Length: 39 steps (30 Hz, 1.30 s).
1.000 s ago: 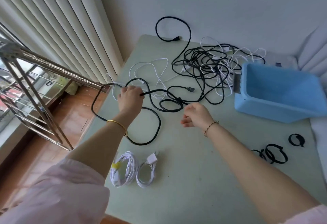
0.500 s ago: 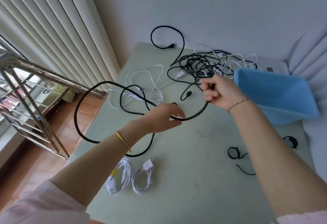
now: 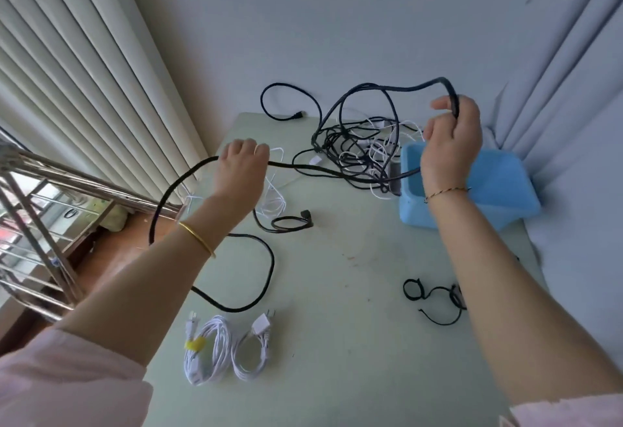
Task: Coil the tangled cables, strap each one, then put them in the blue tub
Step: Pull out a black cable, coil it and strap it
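Note:
My left hand grips a thick black cable above the table's left side; the cable loops down over the table edge and back across the top. My right hand is raised high at the right, shut on the same black cable, which arcs up from the tangle of black and white cables at the far end. The blue tub stands at the far right, partly behind my right wrist. Two coiled white cables lie near the front edge, one strapped with a yellow tie.
Black straps lie on the pale green table at the right. A metal rack stands left of the table beside vertical blinds. White fabric covers the wall behind and the right side.
Both hands have risen and spread apart. My right hand pulled the black cable up and right out of the tangle; my left hand moved up and left along the cable.

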### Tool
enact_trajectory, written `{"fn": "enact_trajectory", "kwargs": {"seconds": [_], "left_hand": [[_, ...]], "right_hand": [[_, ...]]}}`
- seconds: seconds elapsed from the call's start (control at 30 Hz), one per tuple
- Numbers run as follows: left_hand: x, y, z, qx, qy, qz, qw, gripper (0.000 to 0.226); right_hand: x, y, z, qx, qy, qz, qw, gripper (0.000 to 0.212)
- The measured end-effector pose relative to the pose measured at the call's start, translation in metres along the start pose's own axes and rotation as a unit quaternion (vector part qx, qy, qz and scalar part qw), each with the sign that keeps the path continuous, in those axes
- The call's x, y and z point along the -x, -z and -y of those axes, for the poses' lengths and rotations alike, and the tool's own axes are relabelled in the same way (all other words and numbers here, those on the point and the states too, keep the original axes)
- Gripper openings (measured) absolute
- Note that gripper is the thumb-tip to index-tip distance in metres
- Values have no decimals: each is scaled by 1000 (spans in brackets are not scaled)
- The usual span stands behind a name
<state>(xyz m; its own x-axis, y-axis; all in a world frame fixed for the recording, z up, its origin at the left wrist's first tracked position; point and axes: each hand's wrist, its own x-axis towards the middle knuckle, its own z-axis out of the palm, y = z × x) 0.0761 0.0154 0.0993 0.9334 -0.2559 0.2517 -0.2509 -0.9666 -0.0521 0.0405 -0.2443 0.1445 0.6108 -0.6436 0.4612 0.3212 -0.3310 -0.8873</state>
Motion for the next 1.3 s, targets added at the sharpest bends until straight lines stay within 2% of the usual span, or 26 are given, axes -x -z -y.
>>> {"fn": "enact_trajectory", "kwargs": {"seconds": [0.1, 0.13, 0.17, 0.2, 0.23, 0.27, 0.3, 0.33, 0.37, 0.43, 0.5, 0.6, 0.7, 0.8, 0.9, 0.97, 1.03, 1.1, 1.2, 1.3], "left_hand": [[-12, 16, 12, -23, 55, -15, 998, 41], [-15, 22, 14, -19, 78, -1, 997, 36], [-16, 26, 14, -8, 97, 18, 995, 28], [-18, 29, 12, 4, 110, 44, 993, 23], [-18, 31, 9, 8, 110, 73, 991, 25], [-18, 32, 3, 4, 100, 101, 990, 27], [-17, 32, -2, 3, 83, 119, 989, 28], [-16, 31, -9, 14, 68, 124, 990, 28], [-15, 29, -15, 35, 58, 124, 990, 27], [-14, 24, -25, 82, 48, 124, 988, 26], [-17, 22, -32, 124, 53, 126, 983, 25], [-23, 23, -43, 178, 57, 154, 970, 26], [-23, 26, -55, 242, 71, 207, 945, 22], [-19, 30, -65, 374, 138, 239, 886, 26], [-13, 32, -73, 467, 162, 252, 832, 24], [-10, 32, -75, 499, 153, 242, 818, 23], [-10, 32, -75, 525, 137, 226, 809, 24], [-10, 34, -76, 555, 114, 215, 796, 25], [-12, 41, -77, 604, 80, 208, 765, 27], [-13, 44, -75, 631, 58, 214, 744, 22]], "right_hand": [[-11, 5, -3, -63, 15, -142, 988, 26], [-15, 8, -7, -41, 6, -138, 990, 25], [-20, 11, -12, 15, -13, -71, 997, 25], [-24, 14, -15, 115, -50, 58, 990, 27], [-23, 16, -16, 238, -100, 220, 941, 28], [-20, 19, -18, 331, -137, 352, 865, 28], [-18, 21, -20, 376, -152, 411, 816, 28], [-15, 22, -20, 380, -143, 411, 817, 30], [-14, 22, -20, 349, -126, 372, 851, 31], [-9, 25, -16, 267, -68, 232, 933, 26], [-8, 27, -8, 182, -8, 106, 977, 28], [-9, 29, 7, 88, 49, -8, 995, 34], [-10, 33, 8, 72, 62, -76, 993, 34], [-9, 37, -5, 105, 16, -83, 991, 32], [-4, 37, -19, 215, -62, 41, 974, 41], [3, 35, -21, 380, -65, 146, 911, 54], [11, 31, -17, 473, 21, 225, 851, 53], [18, 21, -12, 466, 81, 302, 828, 49], [30, 8, -5, 426, 94, 401, 805, 59], [37, -4, -5, 404, 88, 436, 799, 55]]}}
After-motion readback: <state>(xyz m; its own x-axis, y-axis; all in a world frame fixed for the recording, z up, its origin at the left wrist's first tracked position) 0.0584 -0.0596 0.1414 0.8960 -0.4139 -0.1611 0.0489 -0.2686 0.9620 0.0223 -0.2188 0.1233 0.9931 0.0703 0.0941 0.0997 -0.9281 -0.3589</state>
